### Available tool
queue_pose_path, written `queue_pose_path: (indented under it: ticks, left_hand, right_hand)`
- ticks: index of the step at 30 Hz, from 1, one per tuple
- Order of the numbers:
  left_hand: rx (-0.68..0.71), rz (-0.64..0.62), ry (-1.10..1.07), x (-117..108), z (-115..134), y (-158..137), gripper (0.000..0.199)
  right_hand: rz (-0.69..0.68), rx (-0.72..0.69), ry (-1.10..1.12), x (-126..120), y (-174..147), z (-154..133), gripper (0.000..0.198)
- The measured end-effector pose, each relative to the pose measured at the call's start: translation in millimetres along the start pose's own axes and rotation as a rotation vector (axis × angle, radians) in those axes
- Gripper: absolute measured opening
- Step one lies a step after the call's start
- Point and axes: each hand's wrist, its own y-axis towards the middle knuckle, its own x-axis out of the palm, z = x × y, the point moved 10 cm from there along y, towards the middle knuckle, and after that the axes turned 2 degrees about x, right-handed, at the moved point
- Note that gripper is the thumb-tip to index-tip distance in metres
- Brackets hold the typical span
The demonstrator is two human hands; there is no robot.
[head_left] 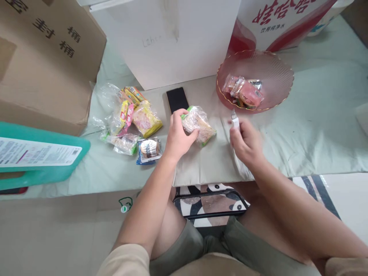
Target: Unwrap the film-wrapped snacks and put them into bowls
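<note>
My left hand (178, 135) is closed on a clear-wrapped snack pack (199, 124) with green edges, pinching its left side above the table. In my right hand (247, 142), slightly blurred, is a small white utility knife (235, 122), its metal tip pointing away from me. The knife is to the right of the pack and apart from it. Beyond it stands a pink translucent bowl (280, 80) with a gold wavy rim, holding several wrapped snacks (248, 94). Left of my left hand lie a yellow snack pack (147, 119), a blue-and-clear wrapped cake (148, 148) and other packets.
A black phone (176, 100) lies behind my left hand. A white box (169, 42) and a red-and-white box (268, 27) stand at the back. On the left are a cardboard box (48, 73) and a teal jug (57, 175). A pale green cloth (313, 126) covers the table.
</note>
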Motion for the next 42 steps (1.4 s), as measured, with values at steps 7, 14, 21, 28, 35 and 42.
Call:
queue_pose_path:
  ticks: [7,14,21,28,35,42]
  left_hand:
    - [-0.101,-0.138,-0.235,26.2,-3.4,-2.2,0.065]
    - [-0.033,-0.193,-0.3,38.6,15.5,-4.3,0.066]
    - [-0.055,-0.162,-0.275,40.1,9.6,-3.4,0.031]
    - [0.01,-0.145,-0.216,33.2,14.7,-1.4,0.014]
    - [0.007,-0.137,-0.236,31.1,11.2,-5.2,0.022]
    - [-0.037,-0.095,-0.246,24.5,6.9,-2.3,0.023]
  right_hand:
    - [-0.46,0.089,0.554,67.1,-17.2,-13.8,0.051]
    - [-0.268,0.18,0.698,50.4,4.3,6.2,0.053]
    - [-0.209,0.11,0.52,42.3,9.5,9.7,0.037]
    - [-0.265,0.229,0.437,50.4,11.2,9.6,0.026]
    - [-0.272,0.295,0.443,50.1,11.9,14.4,0.035]
    - [-0.296,0.351,0.397,50.6,11.2,16.0,0.032]
